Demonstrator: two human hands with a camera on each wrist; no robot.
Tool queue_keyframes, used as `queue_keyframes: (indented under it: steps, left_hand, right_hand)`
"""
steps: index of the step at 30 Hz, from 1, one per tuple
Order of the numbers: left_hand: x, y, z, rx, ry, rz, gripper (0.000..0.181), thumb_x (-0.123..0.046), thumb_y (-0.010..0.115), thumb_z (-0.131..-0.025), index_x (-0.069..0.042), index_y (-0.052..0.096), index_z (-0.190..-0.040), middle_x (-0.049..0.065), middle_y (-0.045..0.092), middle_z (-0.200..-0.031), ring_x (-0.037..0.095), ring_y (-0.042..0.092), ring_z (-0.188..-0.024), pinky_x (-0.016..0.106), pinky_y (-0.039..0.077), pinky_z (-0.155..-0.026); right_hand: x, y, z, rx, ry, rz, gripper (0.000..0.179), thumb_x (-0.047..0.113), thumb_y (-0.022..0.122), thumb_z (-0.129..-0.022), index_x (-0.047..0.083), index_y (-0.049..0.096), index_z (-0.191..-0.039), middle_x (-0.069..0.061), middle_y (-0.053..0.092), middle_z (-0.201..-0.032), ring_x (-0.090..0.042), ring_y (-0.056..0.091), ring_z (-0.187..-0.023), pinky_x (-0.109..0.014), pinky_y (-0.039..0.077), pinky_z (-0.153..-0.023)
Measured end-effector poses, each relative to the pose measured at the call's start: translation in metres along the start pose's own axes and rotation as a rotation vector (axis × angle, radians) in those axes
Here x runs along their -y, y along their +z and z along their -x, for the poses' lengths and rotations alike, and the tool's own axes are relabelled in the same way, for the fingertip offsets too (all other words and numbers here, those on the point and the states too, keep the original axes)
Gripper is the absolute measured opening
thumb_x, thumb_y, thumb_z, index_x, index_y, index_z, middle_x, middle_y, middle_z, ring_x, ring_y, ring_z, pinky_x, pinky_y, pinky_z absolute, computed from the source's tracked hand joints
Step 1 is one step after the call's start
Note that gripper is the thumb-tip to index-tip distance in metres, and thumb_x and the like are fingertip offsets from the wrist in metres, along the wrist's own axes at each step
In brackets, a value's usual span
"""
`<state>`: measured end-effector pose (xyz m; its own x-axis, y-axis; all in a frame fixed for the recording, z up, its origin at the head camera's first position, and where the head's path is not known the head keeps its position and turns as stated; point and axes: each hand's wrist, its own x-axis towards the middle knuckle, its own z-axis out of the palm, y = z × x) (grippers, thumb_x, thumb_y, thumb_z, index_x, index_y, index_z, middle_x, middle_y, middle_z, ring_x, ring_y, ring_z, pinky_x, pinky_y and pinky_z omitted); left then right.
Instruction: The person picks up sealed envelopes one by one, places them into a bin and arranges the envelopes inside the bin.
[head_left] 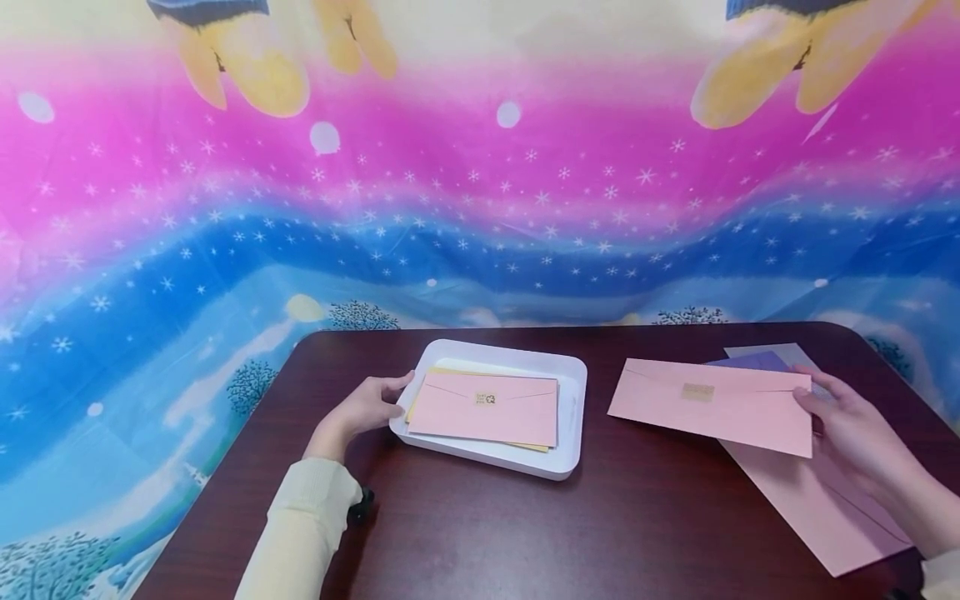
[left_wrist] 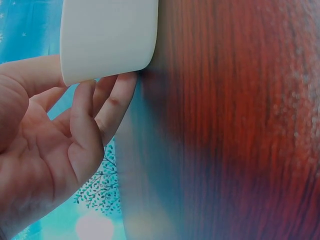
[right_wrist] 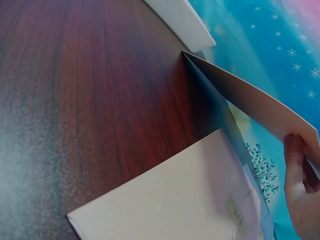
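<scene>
My left hand holds the left wall of a white tray, its fingers at the rim and along the outer side in the left wrist view. Inside the tray, a pink envelope with a gold sticker lies over a yellow envelope. With my right hand I grip the right end of another pink envelope, thumb on top. It is raised and slanted over the table in the right wrist view. Below it lies one more pink envelope, with a purple envelope behind.
A pale grey envelope shows at the back of the right-hand pile. Everything stands on a dark brown wooden table. Close behind its far edge hangs a printed snowflake cloth.
</scene>
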<state>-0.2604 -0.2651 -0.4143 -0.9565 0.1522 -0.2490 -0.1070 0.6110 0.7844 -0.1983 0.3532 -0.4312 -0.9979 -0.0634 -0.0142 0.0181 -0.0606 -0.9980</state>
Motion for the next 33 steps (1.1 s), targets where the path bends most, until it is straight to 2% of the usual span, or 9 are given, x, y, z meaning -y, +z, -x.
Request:
queue_keyframes:
  steps: [5,9,15,17,20,26,29,31,33]
  left_hand:
    - [0.000,0.000,0.000,0.012,0.001,0.020,0.067,0.012,0.060,-0.090,-0.003,0.043,-0.153,0.020,0.037,-0.160,0.026,0.055,-0.112,0.029,0.052,-0.079]
    - [0.000,0.000,0.001,0.020,0.007,0.028,0.067,0.012,0.060,-0.091,-0.002,0.043,-0.153,0.021,0.037,-0.160,0.026,0.056,-0.112,0.029,0.053,-0.080]
    - [-0.001,0.000,0.000,0.004,-0.001,0.014,0.067,0.011,0.060,-0.091,-0.004,0.043,-0.153,0.019,0.038,-0.160,0.026,0.056,-0.112,0.029,0.053,-0.080]
    - [-0.001,0.000,0.000,0.005,-0.001,0.012,0.067,0.011,0.060,-0.091,-0.003,0.043,-0.153,0.019,0.037,-0.160,0.027,0.056,-0.112,0.030,0.053,-0.081]
    - [-0.001,0.000,-0.001,0.006,-0.008,0.020,0.066,0.011,0.060,-0.091,-0.004,0.043,-0.154,0.018,0.037,-0.161,0.027,0.055,-0.115,0.031,0.054,-0.083]
    - [-0.001,0.000,-0.001,0.016,0.002,0.018,0.067,0.012,0.060,-0.091,-0.003,0.042,-0.153,0.019,0.035,-0.161,0.028,0.055,-0.115,0.030,0.054,-0.082]
    - [-0.001,0.000,-0.001,0.010,-0.004,0.019,0.066,0.011,0.060,-0.091,-0.004,0.043,-0.153,0.017,0.036,-0.161,0.028,0.055,-0.114,0.029,0.053,-0.080]
    - [-0.001,0.000,-0.001,0.012,-0.004,0.013,0.066,0.011,0.060,-0.091,-0.004,0.043,-0.153,0.018,0.037,-0.161,0.028,0.055,-0.114,0.029,0.053,-0.080]
    - [-0.001,0.001,0.000,0.010,-0.007,0.012,0.067,0.011,0.060,-0.091,-0.004,0.043,-0.153,0.019,0.038,-0.160,0.028,0.056,-0.114,0.029,0.053,-0.080]
  right_hand:
    - [0.002,0.001,-0.002,-0.094,-0.003,-0.027,0.050,0.020,0.048,-0.109,0.038,0.033,-0.154,0.022,0.059,-0.101,-0.002,0.063,-0.082,-0.023,0.052,-0.063]
    - [0.005,0.000,-0.006,-0.123,0.004,-0.072,0.064,0.026,0.048,-0.108,0.033,0.017,-0.164,0.018,0.050,-0.114,0.003,0.061,-0.086,-0.021,0.053,-0.067]
    - [0.012,0.004,-0.010,-0.162,0.007,-0.064,0.073,0.031,0.049,-0.107,0.029,0.007,-0.167,-0.002,0.025,-0.159,0.009,0.056,-0.088,-0.016,0.052,-0.070]
    - [0.014,0.007,-0.011,-0.168,0.009,-0.045,0.074,0.033,0.049,-0.107,0.028,0.006,-0.167,0.001,0.009,-0.168,0.010,0.054,-0.089,-0.015,0.052,-0.071]
    - [0.017,0.009,-0.014,-0.142,0.017,-0.058,0.075,0.033,0.049,-0.107,0.028,0.004,-0.167,0.005,0.000,-0.171,0.010,0.052,-0.091,-0.015,0.051,-0.073]
    - [0.026,0.017,-0.018,-0.074,0.027,-0.122,0.073,0.028,0.050,-0.108,0.028,0.007,-0.167,0.003,0.025,-0.158,0.007,0.056,-0.094,-0.017,0.051,-0.074]
    - [0.030,0.025,-0.021,-0.063,0.027,-0.143,0.069,0.025,0.051,-0.108,0.030,0.014,-0.166,0.007,0.044,-0.135,0.003,0.059,-0.093,-0.020,0.052,-0.073]
    - [0.032,0.030,-0.022,-0.055,0.033,-0.161,0.065,0.024,0.051,-0.108,0.031,0.020,-0.164,0.014,0.049,-0.119,0.000,0.061,-0.093,-0.023,0.053,-0.071]
    - [0.034,0.036,-0.023,-0.047,0.042,-0.167,0.061,0.024,0.051,-0.108,0.032,0.023,-0.162,0.015,0.050,-0.116,-0.002,0.060,-0.092,-0.024,0.052,-0.070]
